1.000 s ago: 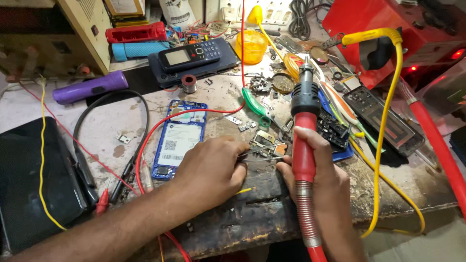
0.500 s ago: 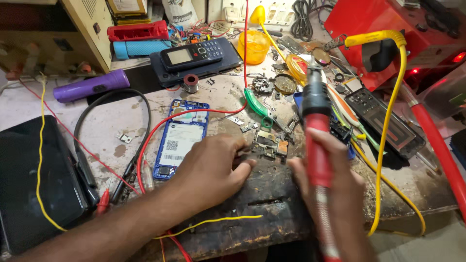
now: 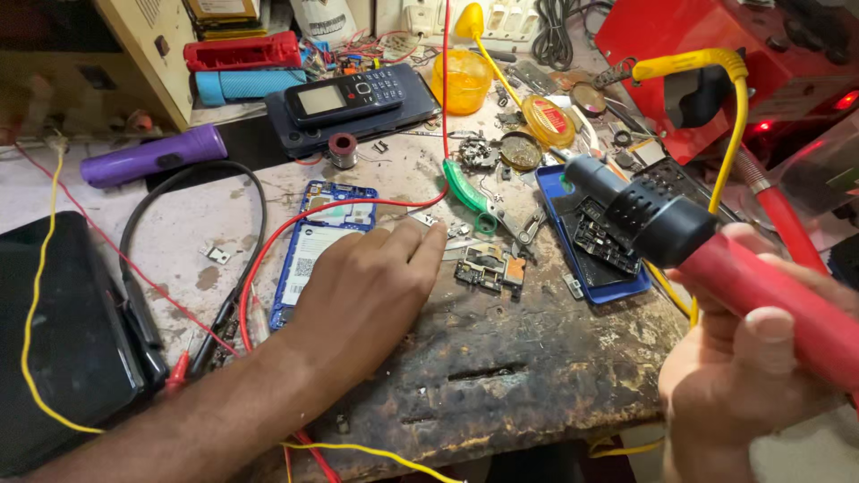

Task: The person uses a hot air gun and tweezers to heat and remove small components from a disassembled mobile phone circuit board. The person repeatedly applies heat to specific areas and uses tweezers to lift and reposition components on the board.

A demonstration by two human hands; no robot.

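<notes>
My left hand [image 3: 362, 286] lies flat on the worn workbench [image 3: 501, 358], fingers together, fingertips beside a small circuit board [image 3: 488, 266]. It partly covers an opened blue phone frame [image 3: 315, 241]. My right hand [image 3: 743, 376] grips the red handle of a hot air gun [image 3: 680, 237], raised at the right with its black nozzle pointing left and away, above a second blue phone frame [image 3: 595, 234] full of parts. A red wire [image 3: 295, 224] loops over the first frame.
A keypad phone [image 3: 344, 97] rests on a dark phone at the back, near a purple torch [image 3: 152, 156], an orange jar [image 3: 461, 80] and green tweezers [image 3: 467, 188]. A black tablet [image 3: 63, 331] lies at the left; a red station [image 3: 743, 54] with a yellow cable stands at the right.
My right hand has lifted the hot air gun off the circuit board and swung it up to the right. My left hand has flattened out and let go of the board.
</notes>
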